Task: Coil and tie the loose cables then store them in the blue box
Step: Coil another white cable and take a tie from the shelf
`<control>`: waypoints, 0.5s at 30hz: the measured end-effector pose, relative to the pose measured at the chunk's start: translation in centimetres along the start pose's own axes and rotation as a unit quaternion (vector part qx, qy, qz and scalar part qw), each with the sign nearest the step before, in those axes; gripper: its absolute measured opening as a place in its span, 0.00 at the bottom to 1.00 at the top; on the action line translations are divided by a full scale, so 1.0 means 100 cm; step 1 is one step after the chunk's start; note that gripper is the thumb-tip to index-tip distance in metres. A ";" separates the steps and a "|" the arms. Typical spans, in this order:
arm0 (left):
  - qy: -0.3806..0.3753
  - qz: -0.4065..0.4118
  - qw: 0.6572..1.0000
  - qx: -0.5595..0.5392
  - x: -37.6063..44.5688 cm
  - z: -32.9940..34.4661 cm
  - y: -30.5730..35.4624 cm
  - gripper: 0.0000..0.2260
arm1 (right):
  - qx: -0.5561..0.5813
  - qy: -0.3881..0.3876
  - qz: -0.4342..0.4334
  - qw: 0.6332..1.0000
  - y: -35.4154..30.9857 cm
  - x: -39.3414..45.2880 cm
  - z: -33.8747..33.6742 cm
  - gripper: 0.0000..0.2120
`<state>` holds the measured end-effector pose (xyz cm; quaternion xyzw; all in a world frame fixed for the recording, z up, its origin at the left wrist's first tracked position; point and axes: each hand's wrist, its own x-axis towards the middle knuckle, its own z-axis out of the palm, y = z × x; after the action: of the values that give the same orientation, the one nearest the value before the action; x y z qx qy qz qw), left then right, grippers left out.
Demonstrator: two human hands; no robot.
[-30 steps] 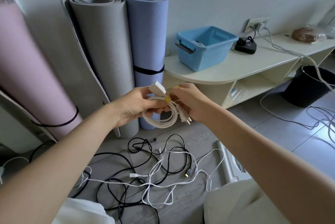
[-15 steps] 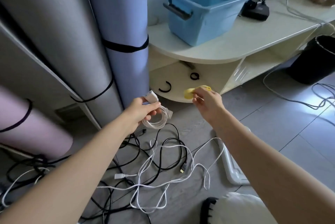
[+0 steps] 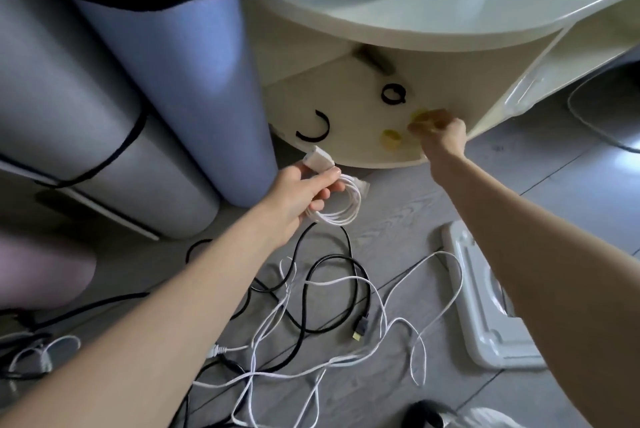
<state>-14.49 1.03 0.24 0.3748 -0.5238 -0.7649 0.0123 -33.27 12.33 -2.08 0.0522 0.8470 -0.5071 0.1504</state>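
Two hands are busy: my left hand (image 3: pixel 301 193) grips the white coil (image 3: pixel 341 205), which might spring loose below it while my right hand (image 3: pixel 440 133) pinches a yellow tie (image 3: pixel 420 115).

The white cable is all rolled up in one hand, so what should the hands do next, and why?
Probably bring a yellow tie back and wrap it round the coiled white cable. The left hand grips that coil, which seems to have nothing binding it, while the right hand reaches onto the lower shelf and pinches the tie. Another yellow tie lies beside it.
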 end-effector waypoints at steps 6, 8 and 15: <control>0.001 -0.012 1.000 -0.013 0.013 0.003 -0.010 0.03 | -0.105 -0.067 -0.069 0.990 0.008 0.018 -0.003 0.16; 0.004 -0.017 1.000 -0.018 0.013 0.005 -0.012 0.03 | -0.178 -0.027 -0.112 0.977 0.010 0.022 -0.005 0.15; 0.039 -0.022 0.999 -0.031 0.015 -0.001 -0.016 0.03 | -0.365 -0.144 -0.488 0.780 -0.013 -0.018 0.041 0.19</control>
<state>-14.93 1.10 -1.90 0.4153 -0.4905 -0.7657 0.0273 -31.06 8.20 -2.21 -0.5003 0.8495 -0.1670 0.0114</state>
